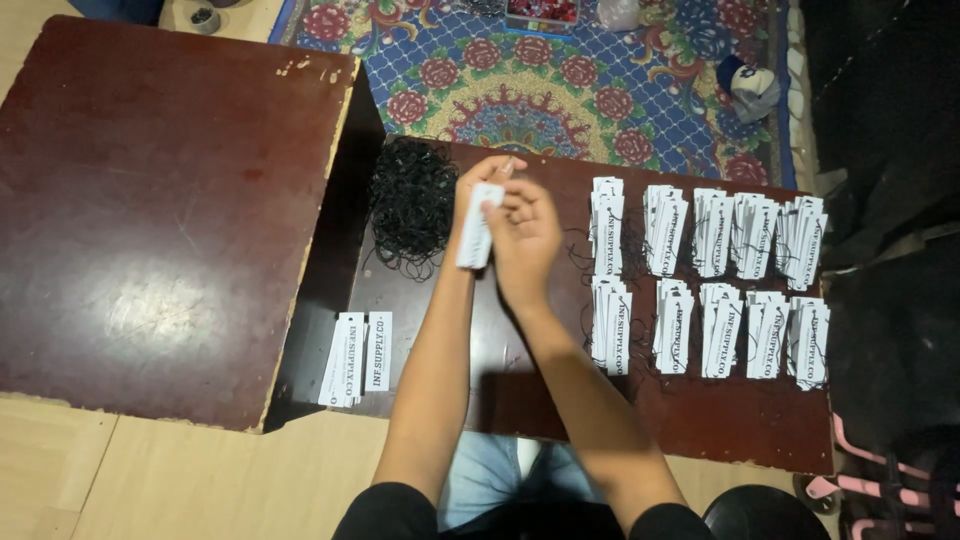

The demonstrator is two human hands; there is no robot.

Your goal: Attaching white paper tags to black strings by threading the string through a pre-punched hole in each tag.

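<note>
Both hands meet above a low dark wooden table (520, 395). My left hand (474, 185) holds a narrow white paper tag (476, 232) upright by its top end. My right hand (524, 235) pinches at the same tag from the right, fingers closed on its upper part. A heap of thin black string loops (411, 205) lies just left of my hands. To the right, several stacks of finished white tags (708, 275) with black strings lie in two rows.
Two loose white tags (357, 356) lie at the table's near left edge. A bigger dark tabletop (160, 210) stands to the left. A patterned blue and red rug (560, 70) lies beyond, with a cap (752, 88) on it.
</note>
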